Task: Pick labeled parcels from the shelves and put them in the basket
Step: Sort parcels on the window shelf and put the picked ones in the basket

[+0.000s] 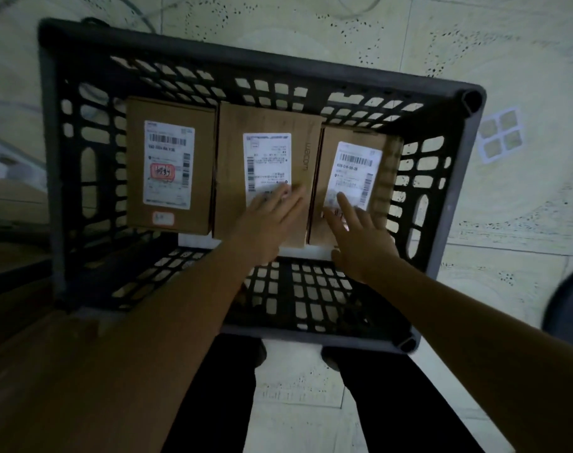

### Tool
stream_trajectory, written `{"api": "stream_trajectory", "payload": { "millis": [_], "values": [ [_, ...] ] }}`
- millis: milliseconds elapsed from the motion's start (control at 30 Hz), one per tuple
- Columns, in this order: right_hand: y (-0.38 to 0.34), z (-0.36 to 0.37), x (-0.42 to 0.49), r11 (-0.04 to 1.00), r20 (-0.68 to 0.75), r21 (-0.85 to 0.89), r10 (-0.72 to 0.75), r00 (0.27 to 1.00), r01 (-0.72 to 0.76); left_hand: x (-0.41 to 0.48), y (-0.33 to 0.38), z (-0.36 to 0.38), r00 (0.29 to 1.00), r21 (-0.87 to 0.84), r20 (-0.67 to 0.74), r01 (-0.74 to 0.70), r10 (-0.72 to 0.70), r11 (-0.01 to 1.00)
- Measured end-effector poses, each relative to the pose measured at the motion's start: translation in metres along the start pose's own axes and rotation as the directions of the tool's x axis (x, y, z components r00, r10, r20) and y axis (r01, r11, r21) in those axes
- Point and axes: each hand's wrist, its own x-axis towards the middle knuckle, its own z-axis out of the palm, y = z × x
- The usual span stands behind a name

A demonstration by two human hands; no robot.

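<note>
Three labeled parcels [268, 171] lie along the basket's [455, 204] far wall, your left hand [268, 220] and right hand [357, 237] flat, grasping nothing; next, fetch another from the shelves.

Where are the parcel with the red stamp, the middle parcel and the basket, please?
parcel with the red stamp [169, 165]: head view, on its white label.
middle parcel [232, 171]: head view, on bare cardboard left of its label.
basket [455, 204]: head view, on its right rim.
</note>
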Motion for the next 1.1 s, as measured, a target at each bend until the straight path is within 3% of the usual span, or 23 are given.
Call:
{"api": "stream_trajectory", "payload": {
  "millis": [67, 167, 333, 433, 600, 700, 733, 800, 867, 1000, 1100],
  "values": [
    [-0.009, -0.007, -0.019, 0.999, -0.036, 0.002, -0.043, 0.998, 0.043, -0.015, -0.008, -0.02, 0.999, -0.039, -0.035, 0.024, -0.025, 0.999],
    [-0.028, -0.027, -0.057, 0.99, -0.077, 0.021, -0.136, 0.988, 0.138, -0.049, -0.009, -0.046, 0.985, -0.148, -0.032, 0.164, -0.17, 0.975],
    [-0.054, -0.086, -0.137, 0.976, -0.093, -0.007, -0.215, 0.972, 0.215, -0.132, 0.014, -0.112, 0.914, -0.339, -0.147, 0.313, -0.379, 0.887],
    [-0.066, -0.126, -0.197, 0.967, -0.174, 0.004, -0.248, 0.953, 0.253, -0.189, 0.041, -0.157, 0.836, -0.456, -0.229, 0.36, -0.499, 0.814],
    [-0.085, -0.192, -0.309, 0.92, -0.282, -0.083, -0.391, 0.876, 0.384, -0.293, 0.1, -0.233, 0.647, -0.625, -0.33, 0.396, -0.688, 0.673],
    [-0.095, -0.222, -0.383, 0.843, -0.367, -0.154, -0.533, 0.763, 0.515, -0.357, 0.147, -0.279, 0.453, -0.725, -0.404, 0.372, -0.795, 0.58],
    [-0.101, -0.232, -0.411, 0.8, -0.378, -0.191, -0.595, 0.71, 0.569, -0.384, 0.168, -0.29, 0.375, -0.77, -0.404, 0.353, -0.835, 0.531],
    [-0.108, -0.251, -0.44, 0.762, -0.401, -0.208, -0.639, 0.657, 0.614, -0.408, 0.199, -0.305, 0.301, -0.851, -0.359, 0.283, -0.884, 0.442],
    [-0.131, -0.274, -0.475, 0.681, -0.409, -0.29, -0.724, 0.555, 0.673, -0.453, 0.233, -0.312, 0.148, -0.894, -0.358, 0.229, -0.922, 0.385],
    [-0.213, -0.309, -0.534, 0.479, -0.349, -0.463, -0.872, 0.343, 0.746, -0.552, 0.263, -0.31, -0.197, -0.933, -0.337, 0.198, -0.921, 0.3],
    [-0.28, -0.305, -0.574, 0.37, -0.287, -0.441, -0.921, 0.262, 0.818, -0.635, 0.268, -0.293, -0.37, -0.944, -0.314, 0.218, -0.875, 0.246]
  ]
}}
